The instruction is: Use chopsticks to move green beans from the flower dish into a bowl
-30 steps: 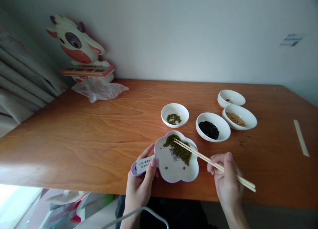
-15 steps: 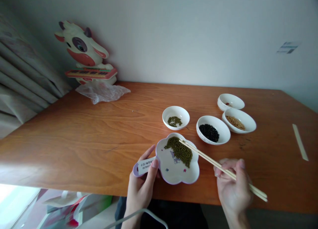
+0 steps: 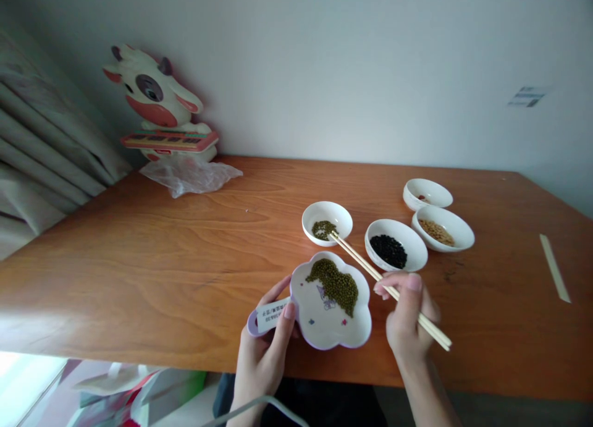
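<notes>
Head view: left hand [image 3: 263,353] closed round the handle [image 3: 252,324] of a flower-shaped dish [image 3: 319,329] holding mung beans [image 3: 340,290]; right hand [image 3: 411,316] pinches chopsticks [image 3: 364,263], tips at the white bowl [image 3: 341,215] beyond. Small beans probably need aligned tips, light pressure.

Dim and cool overall, lit from the lower left, with pale glare along the near-left tabletop [image 3: 115,272] and white blowout below it. Stretched and smeared towards the edges, blurred past reading at the wall label [image 3: 527,96].

Bare hands [image 3: 262,359], dark clothing [image 3: 327,405], seemingly black
</notes>
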Available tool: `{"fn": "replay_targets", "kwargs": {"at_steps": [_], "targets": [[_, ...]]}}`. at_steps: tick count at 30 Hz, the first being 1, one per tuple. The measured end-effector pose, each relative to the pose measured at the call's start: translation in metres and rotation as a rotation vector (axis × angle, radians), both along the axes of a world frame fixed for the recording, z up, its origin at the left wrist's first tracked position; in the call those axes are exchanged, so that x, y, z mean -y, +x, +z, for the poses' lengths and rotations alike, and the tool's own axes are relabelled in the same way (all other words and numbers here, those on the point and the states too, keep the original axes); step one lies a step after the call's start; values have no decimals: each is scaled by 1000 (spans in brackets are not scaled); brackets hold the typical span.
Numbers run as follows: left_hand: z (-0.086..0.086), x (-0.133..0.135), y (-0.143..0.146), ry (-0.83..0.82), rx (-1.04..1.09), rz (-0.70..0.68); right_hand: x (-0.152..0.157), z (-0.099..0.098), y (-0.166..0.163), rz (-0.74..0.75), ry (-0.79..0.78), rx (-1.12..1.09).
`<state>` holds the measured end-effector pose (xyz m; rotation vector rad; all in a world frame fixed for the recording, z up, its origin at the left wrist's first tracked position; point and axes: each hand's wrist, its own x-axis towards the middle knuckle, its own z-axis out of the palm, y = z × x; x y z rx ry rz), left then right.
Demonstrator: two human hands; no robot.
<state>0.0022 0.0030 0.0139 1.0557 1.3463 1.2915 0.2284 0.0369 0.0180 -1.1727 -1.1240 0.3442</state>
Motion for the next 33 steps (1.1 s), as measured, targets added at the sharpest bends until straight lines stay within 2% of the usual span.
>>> {"fn": "replay_targets", "kwargs": {"at_steps": [7,14,23,26,28,30,31,33], "targets": [[2,-1,0,14,-19,-7,0,-10,0,-22,-15,81],[4,1,2,-8,14,7,5,-6,-5,-18,-62,51],[4,1,5,-16,25,37,15,-16,2,49,-30,-41],[7,2,6,-21,21,73,36,-8,9,54,-13,-90],[7,2,5,-18,-2,46,54,3,19,75,-31,-117],[5,2,2,-14,-16,12,72,15,32,177,-141,-116],[5,3,1,-14,-14,7,79,21,38,181,-217,-109],[5,3,0,-20,-8,10,87,31,47,180,-269,-28]]}}
